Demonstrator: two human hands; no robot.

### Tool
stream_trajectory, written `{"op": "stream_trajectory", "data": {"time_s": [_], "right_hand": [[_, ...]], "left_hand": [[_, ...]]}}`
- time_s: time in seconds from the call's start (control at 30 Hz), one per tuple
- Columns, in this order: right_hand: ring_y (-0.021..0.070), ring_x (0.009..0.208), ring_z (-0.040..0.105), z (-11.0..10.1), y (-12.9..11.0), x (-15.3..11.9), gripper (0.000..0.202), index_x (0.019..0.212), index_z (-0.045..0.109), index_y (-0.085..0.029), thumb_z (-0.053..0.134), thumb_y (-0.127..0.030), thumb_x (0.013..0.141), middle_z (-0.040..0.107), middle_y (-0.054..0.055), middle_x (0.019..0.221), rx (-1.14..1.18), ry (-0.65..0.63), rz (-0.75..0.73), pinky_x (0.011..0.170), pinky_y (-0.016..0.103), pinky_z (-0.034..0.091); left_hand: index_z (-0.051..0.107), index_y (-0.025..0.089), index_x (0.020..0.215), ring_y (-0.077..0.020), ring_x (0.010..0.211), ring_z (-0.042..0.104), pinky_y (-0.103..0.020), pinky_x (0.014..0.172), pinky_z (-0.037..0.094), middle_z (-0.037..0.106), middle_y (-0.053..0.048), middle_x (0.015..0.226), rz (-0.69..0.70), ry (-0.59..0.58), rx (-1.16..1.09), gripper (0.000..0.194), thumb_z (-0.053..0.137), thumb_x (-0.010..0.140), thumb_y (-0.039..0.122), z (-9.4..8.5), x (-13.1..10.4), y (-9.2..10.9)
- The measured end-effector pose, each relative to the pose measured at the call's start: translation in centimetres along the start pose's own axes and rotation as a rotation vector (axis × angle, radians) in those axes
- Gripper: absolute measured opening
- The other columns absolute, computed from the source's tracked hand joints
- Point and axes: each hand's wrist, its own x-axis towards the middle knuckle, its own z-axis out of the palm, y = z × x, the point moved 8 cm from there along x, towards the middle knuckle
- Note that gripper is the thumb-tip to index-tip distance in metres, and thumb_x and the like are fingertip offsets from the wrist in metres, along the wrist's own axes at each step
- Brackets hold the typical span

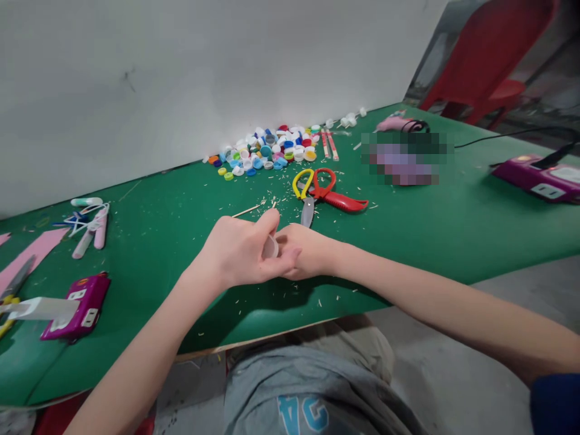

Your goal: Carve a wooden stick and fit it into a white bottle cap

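Note:
My left hand (242,251) is closed around a whitish bottle cap (270,248), its thumb and fingers on either side of it. Pressed against it from the right is my right hand (308,251), fingers curled in and mostly hidden, so what they grip does not show. Just beyond my left hand a thin wooden stick (246,211) lies on the green table (181,205). Scissors (307,211) with one yellow and one red loop lie past my right hand, near a red-handled tool (347,202). Pale shavings are scattered around.
A heap of coloured bottle caps (267,151) lies along the wall. Purple power strips (81,307) sit at left and right. Pink glue guns (99,228) with a white cord lie at the left, near pink paper (36,257). A red chair (489,54) stands behind.

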Motion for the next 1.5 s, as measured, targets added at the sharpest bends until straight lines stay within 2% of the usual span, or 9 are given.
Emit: {"op": "stream_trajectory", "data": {"time_s": [0.13, 0.3, 0.43, 0.53, 0.63, 0.87, 1.1, 1.33, 1.5], "right_hand": [[0.0118, 0.054, 0.038, -1.5, 0.2, -0.6, 0.026, 0.065, 0.044, -0.021, 0.035, -0.036, 0.084, 0.052, 0.002, 0.062, 0.203, 0.053, -0.005, 0.055, 0.028, 0.029], [0.0108, 0.057, 0.042, -3.3, 2.2, -0.6, 0.025, 0.065, 0.046, -0.020, 0.037, -0.035, 0.083, 0.047, -0.002, 0.059, 0.711, 0.202, 0.240, 0.056, 0.027, 0.035], [0.0083, 0.053, 0.041, -2.7, 2.2, -0.2, 0.033, 0.065, 0.046, -0.020, 0.045, -0.043, 0.087, 0.046, -0.005, 0.057, 0.972, 0.112, 0.353, 0.051, 0.024, 0.033], [0.0067, 0.048, 0.037, -2.1, 2.2, -0.2, 0.034, 0.063, 0.046, -0.020, 0.048, -0.042, 0.088, 0.044, -0.006, 0.052, 1.020, 0.048, 0.428, 0.045, 0.022, 0.027], [0.0057, 0.045, 0.035, -2.0, 2.4, -0.3, 0.030, 0.062, 0.046, -0.019, 0.047, -0.034, 0.088, 0.042, -0.007, 0.048, 1.035, 0.054, 0.461, 0.043, 0.021, 0.025], [0.0047, 0.042, 0.036, -2.0, 1.7, -0.4, 0.030, 0.063, 0.046, -0.019, 0.043, -0.028, 0.091, 0.042, -0.008, 0.046, 1.108, 0.082, 0.446, 0.042, 0.018, 0.028], [0.0059, 0.039, 0.040, -2.1, 1.0, -0.5, 0.030, 0.062, 0.045, -0.020, 0.042, -0.026, 0.091, 0.042, -0.008, 0.043, 1.139, 0.055, 0.469, 0.041, 0.019, 0.037], [0.0048, 0.037, 0.037, -2.3, 1.7, -0.8, 0.032, 0.058, 0.043, -0.020, 0.047, -0.027, 0.090, 0.040, -0.008, 0.042, 1.175, 0.077, 0.546, 0.039, 0.018, 0.038], [0.0049, 0.037, 0.035, -1.8, 1.9, -0.8, 0.034, 0.060, 0.045, -0.020, 0.046, -0.030, 0.092, 0.036, -0.009, 0.041, 1.263, 0.029, 0.567, 0.040, 0.019, 0.041]], "left_hand": [[0.051, 0.019, 0.072, -0.0118, 0.037, 0.042, -0.023, 0.044, 0.018, 0.048, 0.002, 0.044, -0.002, 0.009, 0.034, 0.046, 0.044, 0.081, 0.063, -0.2, 0.3, -0.1], [0.049, 0.020, 0.067, -0.0109, 0.039, 0.046, -0.023, 0.045, 0.019, 0.048, 0.002, 0.043, -0.008, 0.130, 0.041, 0.048, 0.049, 0.080, 0.065, -0.9, 0.1, -0.5], [0.050, 0.019, 0.068, -0.0113, 0.040, 0.047, -0.024, 0.045, 0.019, 0.052, 0.001, 0.045, -0.021, 0.158, 0.033, 0.053, 0.051, 0.076, 0.072, -0.8, 0.0, -0.9], [0.050, 0.019, 0.067, -0.0119, 0.040, 0.047, -0.024, 0.045, 0.019, 0.053, 0.000, 0.046, -0.023, 0.159, 0.020, 0.058, 0.048, 0.074, 0.077, -0.6, 0.1, -1.0], [0.050, 0.019, 0.067, -0.0119, 0.041, 0.047, -0.024, 0.045, 0.019, 0.052, 0.000, 0.045, -0.018, 0.178, 0.012, 0.058, 0.046, 0.076, 0.076, -0.7, 0.2, -1.0], [0.047, 0.020, 0.068, -0.0101, 0.040, 0.044, -0.022, 0.044, 0.022, 0.047, 0.003, 0.045, 0.073, 0.209, -0.027, 0.044, 0.044, 0.085, 0.060, -0.6, -0.2, -0.9], [0.046, 0.020, 0.069, -0.0088, 0.042, 0.044, -0.022, 0.045, 0.029, 0.051, 0.003, 0.050, 0.170, 0.248, -0.105, 0.030, 0.049, 0.083, 0.046, -0.7, -0.8, -0.7], [0.047, 0.020, 0.073, -0.0068, 0.043, 0.041, -0.019, 0.045, 0.031, 0.050, 0.006, 0.051, 0.036, 0.214, -0.274, 0.024, 0.052, 0.078, 0.043, 0.9, -0.2, -1.9], [0.045, 0.020, 0.074, -0.0060, 0.046, 0.040, -0.018, 0.048, 0.033, 0.054, 0.005, 0.056, -0.078, 0.201, -0.331, 0.017, 0.051, 0.074, 0.035, 1.7, -0.1, -2.2]]}}
